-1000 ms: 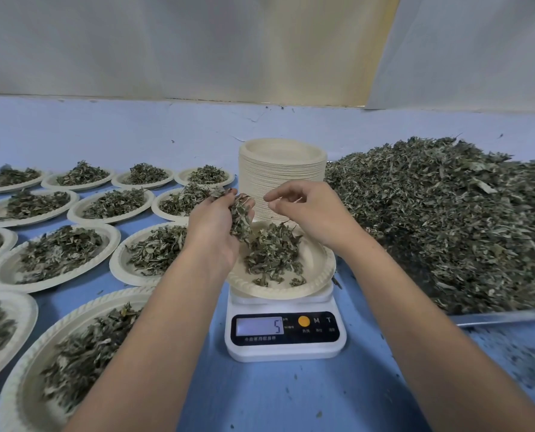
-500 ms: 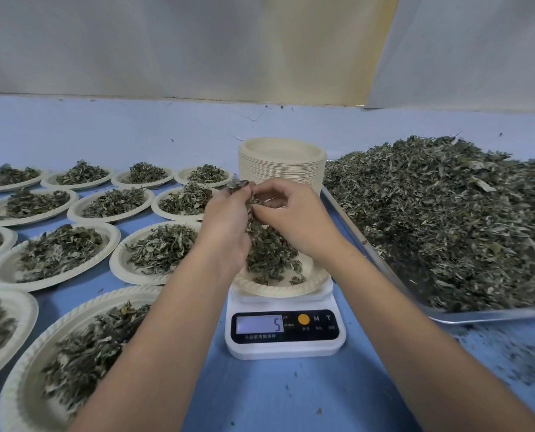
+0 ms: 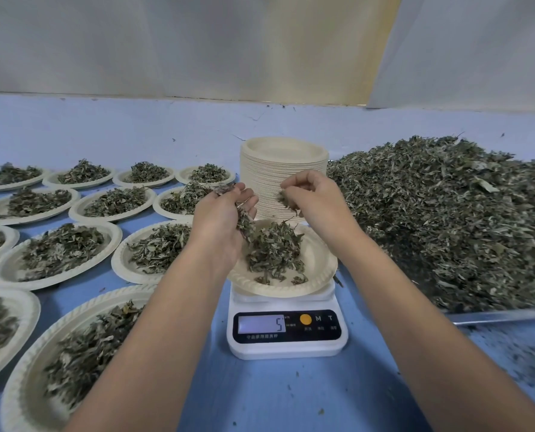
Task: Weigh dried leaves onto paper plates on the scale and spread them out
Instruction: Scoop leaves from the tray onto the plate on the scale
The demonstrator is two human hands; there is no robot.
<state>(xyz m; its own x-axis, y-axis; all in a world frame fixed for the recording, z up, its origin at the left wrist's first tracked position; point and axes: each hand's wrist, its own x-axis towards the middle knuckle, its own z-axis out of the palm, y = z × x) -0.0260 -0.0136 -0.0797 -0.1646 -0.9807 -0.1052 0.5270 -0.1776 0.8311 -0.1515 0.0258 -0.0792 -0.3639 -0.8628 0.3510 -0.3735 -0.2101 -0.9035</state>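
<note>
A white digital scale (image 3: 286, 332) stands in front of me and its display reads 5. On it sits a paper plate (image 3: 317, 269) with a small heap of dried leaves (image 3: 274, 251) in the middle. My left hand (image 3: 221, 226) hovers over the plate's left side and grips a clump of leaves that hangs down toward the heap. My right hand (image 3: 314, 201) is raised above the plate's far edge, its fingers pinching a few leaves.
A big pile of dried leaves (image 3: 453, 213) fills a metal tray (image 3: 494, 316) on the right. A tall stack of paper plates (image 3: 283, 169) stands behind the scale. Several filled plates (image 3: 57, 251) cover the blue table (image 3: 275, 394) to the left.
My hands were together over the plate half a second ago. They have since drawn apart, each with leaves in its fingers. The scale still reads 5.
</note>
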